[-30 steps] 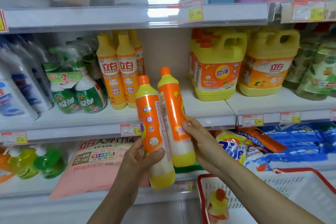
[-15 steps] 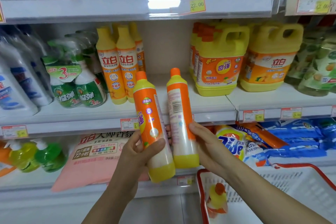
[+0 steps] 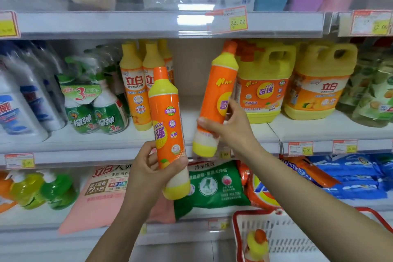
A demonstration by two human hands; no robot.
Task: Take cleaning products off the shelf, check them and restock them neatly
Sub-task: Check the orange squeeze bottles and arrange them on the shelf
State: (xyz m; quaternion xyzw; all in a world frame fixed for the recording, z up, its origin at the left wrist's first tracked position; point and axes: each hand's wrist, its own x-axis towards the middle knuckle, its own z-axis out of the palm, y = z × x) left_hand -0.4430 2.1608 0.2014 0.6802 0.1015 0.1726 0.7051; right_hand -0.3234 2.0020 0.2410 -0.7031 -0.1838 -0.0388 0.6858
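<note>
R hand (image 3: 231,128) gripping tall orange plastic bottle w/ yellow base (image 3: 219,95), raising & tilting it right, front label seemingly turned outward now; L hand (image 3: 148,169) still gripping twin bottle (image 3: 168,125).

It was a shop aisle of cleaning goods. Stocked shelves (image 3: 308,131) ran behind the left hand (image 3: 148,168) and right hand (image 3: 231,127), price tags (image 3: 301,148) along their edges; the tag (image 3: 238,22) above the right hand read 22.00. A red shopping basket (image 3: 297,238) sat below it.
</note>
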